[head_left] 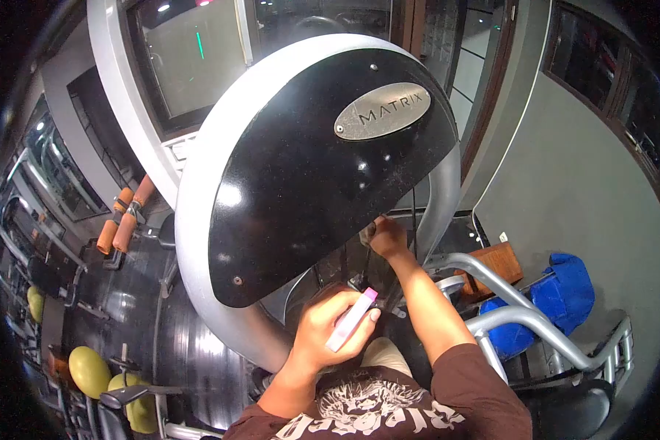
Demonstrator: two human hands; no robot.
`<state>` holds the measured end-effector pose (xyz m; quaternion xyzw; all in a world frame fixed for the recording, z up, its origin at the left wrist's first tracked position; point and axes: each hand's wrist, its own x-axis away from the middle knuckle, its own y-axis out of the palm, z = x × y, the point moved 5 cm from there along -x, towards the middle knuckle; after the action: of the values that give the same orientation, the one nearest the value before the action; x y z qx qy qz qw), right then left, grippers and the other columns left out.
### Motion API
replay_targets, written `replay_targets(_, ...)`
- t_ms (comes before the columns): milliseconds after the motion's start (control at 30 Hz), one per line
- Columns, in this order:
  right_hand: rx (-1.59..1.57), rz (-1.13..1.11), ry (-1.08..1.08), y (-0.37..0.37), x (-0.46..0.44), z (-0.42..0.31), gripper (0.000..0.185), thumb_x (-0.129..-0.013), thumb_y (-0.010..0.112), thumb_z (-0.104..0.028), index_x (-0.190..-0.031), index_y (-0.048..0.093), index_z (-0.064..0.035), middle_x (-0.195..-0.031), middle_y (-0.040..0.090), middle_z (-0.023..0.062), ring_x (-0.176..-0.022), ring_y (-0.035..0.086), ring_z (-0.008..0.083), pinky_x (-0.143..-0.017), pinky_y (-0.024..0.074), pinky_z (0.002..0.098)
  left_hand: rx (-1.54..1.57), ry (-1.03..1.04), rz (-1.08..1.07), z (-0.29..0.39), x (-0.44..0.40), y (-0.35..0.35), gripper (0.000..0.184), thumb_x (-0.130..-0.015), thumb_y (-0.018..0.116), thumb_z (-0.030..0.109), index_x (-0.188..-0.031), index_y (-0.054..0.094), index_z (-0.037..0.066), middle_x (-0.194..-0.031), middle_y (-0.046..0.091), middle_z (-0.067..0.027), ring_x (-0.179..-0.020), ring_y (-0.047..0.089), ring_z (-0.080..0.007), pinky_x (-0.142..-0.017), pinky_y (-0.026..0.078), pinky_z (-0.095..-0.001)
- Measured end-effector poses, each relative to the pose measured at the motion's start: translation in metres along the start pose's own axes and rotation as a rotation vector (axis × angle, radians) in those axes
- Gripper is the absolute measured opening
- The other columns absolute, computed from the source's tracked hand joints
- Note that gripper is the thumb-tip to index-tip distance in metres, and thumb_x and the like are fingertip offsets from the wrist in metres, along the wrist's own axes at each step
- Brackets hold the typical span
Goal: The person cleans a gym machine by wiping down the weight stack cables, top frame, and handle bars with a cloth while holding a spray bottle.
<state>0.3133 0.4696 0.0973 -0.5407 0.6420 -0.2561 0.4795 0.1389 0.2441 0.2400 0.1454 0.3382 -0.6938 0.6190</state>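
In front of me stands a gym machine with a black cover panel point(293, 183) inside a silver curved frame point(198, 176). An oval metal plate point(383, 111) reading MATRIX is fixed near its top right. My left hand point(328, 323) is closed around a small white bottle point(350, 323) with a pink cap, below the panel's lower edge. My right hand point(386, 236) is closed at the panel's lower edge, its fingertips partly behind it; what they hold, if anything, is too small to make out.
Silver tubular bars point(513, 315) and a blue cover point(568, 293) stand at the right, near a wooden box point(497, 270). Orange rollers point(125, 227) and a yellow-green ball point(89, 372) are at the left. Windows line the back.
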Motion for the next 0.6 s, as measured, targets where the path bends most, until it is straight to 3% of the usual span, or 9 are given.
replay_targets(100, -0.034, 0.105, -0.072, -0.021, -0.01, -0.017, 0.031, -0.084, 0.071, -0.028, -0.113, 0.069, -0.0176, -0.104, 0.072, 0.0152, -0.096, 0.07, 0.037, -0.081, 0.0559, 0.0475, 0.011, 0.017, 0.006, 0.001, -0.001, -0.001, 0.02, -0.081, 0.078, 0.004, -0.097, 0.069, -0.003, -0.079, 0.067, -0.009, -0.067, 0.063, -0.0146, -0.063, 0.049, -0.0264)
replay_targets(133, -0.105, 0.236, -0.119, -0.028, -0.015, -0.02, 0.028, -0.082, 0.073, -0.028, -0.105, 0.071, -0.0116, -0.096, 0.072, 0.016, -0.091, 0.07, 0.0376, -0.079, 0.0562, 0.0474, 0.017, 0.015, 0.008, 0.001, -0.001, -0.001, 0.02, -0.081, 0.078, 0.004, -0.097, 0.069, -0.003, -0.08, 0.068, -0.0091, -0.067, 0.063, -0.0146, -0.063, 0.049, -0.0265)
replay_targets(233, -0.041, 0.415, -0.302, -0.054, -0.025, -0.024, 0.027, -0.08, 0.075, -0.028, -0.098, 0.071, -0.0076, -0.091, 0.071, 0.0154, -0.087, 0.07, 0.0375, -0.077, 0.0565, 0.0475, 0.016, -0.049, -0.038, 0.002, -0.001, -0.001, 0.02, -0.081, 0.078, 0.004, -0.098, 0.069, -0.003, -0.081, 0.068, -0.0092, -0.067, 0.063, -0.0149, -0.063, 0.05, -0.0267)
replay_targets(267, -0.054, 0.34, -0.129, -0.054, -0.028, -0.019, 0.03, -0.079, 0.076, -0.028, -0.103, 0.071, -0.0112, -0.092, 0.07, 0.0145, -0.087, 0.07, 0.037, -0.077, 0.0567, 0.0478, 0.015, -0.04, -0.021, 0.001, 0.0, -0.001, 0.02, -0.081, 0.079, 0.004, -0.098, 0.069, -0.003, -0.08, 0.068, -0.0089, -0.067, 0.063, -0.0147, -0.063, 0.049, -0.0267)
replay_targets(367, 0.115, 0.379, -0.148, -0.033, -0.018, -0.006, 0.039, -0.078, 0.077, -0.029, -0.115, 0.07, -0.0203, -0.099, 0.071, 0.0134, -0.091, 0.07, 0.0368, -0.079, 0.0568, 0.0481, 0.006, -0.017, 0.013, 0.0, 0.001, -0.001, 0.02, -0.081, 0.079, 0.004, -0.098, 0.07, -0.002, -0.078, 0.067, -0.0078, -0.066, 0.062, -0.0137, -0.062, 0.049, -0.0265)
replay_targets(467, 0.05, 0.204, -0.101, -0.007, 0.005, 0.001, 0.045, -0.079, 0.076, -0.029, -0.123, 0.066, -0.0287, -0.105, 0.072, 0.0123, -0.096, 0.069, 0.0371, -0.082, 0.0562, 0.05, 0.0, -0.038, 0.015, 0.001, 0.002, -0.003, 0.019, -0.082, 0.079, 0.005, -0.098, 0.07, -0.002, -0.077, 0.066, -0.0066, -0.066, 0.062, -0.0124, -0.061, 0.049, -0.0261)
replay_targets(567, 0.09, -0.114, 0.117, 0.018, 0.008, 0.003, 0.045, -0.082, 0.073, -0.028, -0.126, 0.064, -0.0315, -0.107, 0.072, 0.0121, -0.099, 0.07, 0.0367, -0.083, 0.0555, 0.0512, 0.009, -0.086, -0.003, 0.001, 0.003, -0.001, 0.019, -0.083, 0.078, 0.007, -0.098, 0.07, -0.001, -0.076, 0.066, -0.0057, -0.065, 0.061, -0.0112, -0.06, 0.049, -0.0256)
replay_targets(600, 0.014, -0.11, 0.107, 0.017, 0.006, 0.0, 0.04, -0.084, 0.071, -0.028, -0.123, 0.065, -0.0271, -0.106, 0.072, 0.0133, -0.1, 0.07, 0.0363, -0.083, 0.0551, 0.052, 0.007, -0.082, -0.006, -0.001, 0.003, 0.0, 0.019, -0.083, 0.078, 0.007, -0.098, 0.07, -0.001, -0.076, 0.066, -0.0056, -0.065, 0.061, -0.0109, -0.06, 0.049, -0.0255)
